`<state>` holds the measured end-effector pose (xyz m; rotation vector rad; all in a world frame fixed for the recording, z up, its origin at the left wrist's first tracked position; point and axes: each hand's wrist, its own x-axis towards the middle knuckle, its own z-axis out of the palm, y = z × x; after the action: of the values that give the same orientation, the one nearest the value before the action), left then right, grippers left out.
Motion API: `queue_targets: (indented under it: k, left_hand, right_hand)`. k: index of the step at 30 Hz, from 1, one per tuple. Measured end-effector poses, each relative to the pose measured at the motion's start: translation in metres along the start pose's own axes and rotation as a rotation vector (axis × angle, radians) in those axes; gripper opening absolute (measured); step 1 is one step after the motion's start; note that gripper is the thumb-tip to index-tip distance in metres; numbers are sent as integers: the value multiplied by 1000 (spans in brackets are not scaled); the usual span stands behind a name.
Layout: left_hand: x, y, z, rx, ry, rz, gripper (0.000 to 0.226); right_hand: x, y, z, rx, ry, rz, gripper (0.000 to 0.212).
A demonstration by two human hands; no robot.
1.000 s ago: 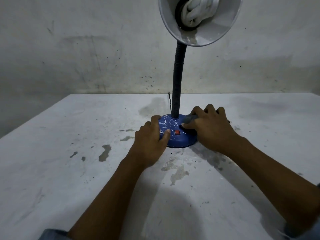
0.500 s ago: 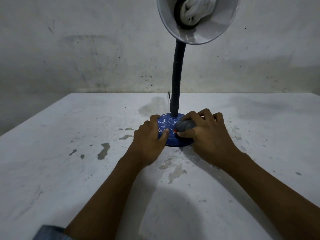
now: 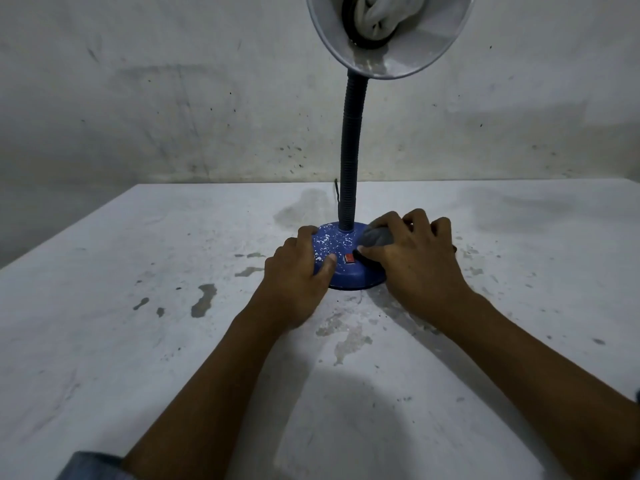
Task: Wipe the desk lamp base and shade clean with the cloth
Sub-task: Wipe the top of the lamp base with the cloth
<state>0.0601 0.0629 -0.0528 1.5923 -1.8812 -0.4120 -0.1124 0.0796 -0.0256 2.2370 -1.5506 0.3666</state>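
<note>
The right hand [image 3: 415,261] has slid the gray cloth [image 3: 375,237] back a bit, so the red switch [image 3: 349,259] shows again. Its fingers curl around the cloth and press it on the blue base [image 3: 332,244], beside the neck [image 3: 349,150]. The left hand [image 3: 298,275] grips the base's left edge, thumb on top. The lamp stands on a white table [image 3: 138,306], and the shade [image 3: 388,60] hangs above.

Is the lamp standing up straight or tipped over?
Standing up. Its blue base sits flat on the table, and the neck rises to the shade.
</note>
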Motion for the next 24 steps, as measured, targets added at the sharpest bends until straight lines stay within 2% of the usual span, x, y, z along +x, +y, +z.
queue_targets:
  k: [12, 21, 24]
  left_hand:
    - [2, 1, 2, 9, -6, -30, 52]
    - [1, 1, 1, 10, -1, -19, 52]
    - [2, 0, 3, 14, 2, -19, 52]
  right_hand:
    - [0, -2, -2, -47, -76, 105, 44]
    - [0, -1, -18, -9, -4, -91, 32]
    - [-1, 0, -18, -10, 24, -32, 28]
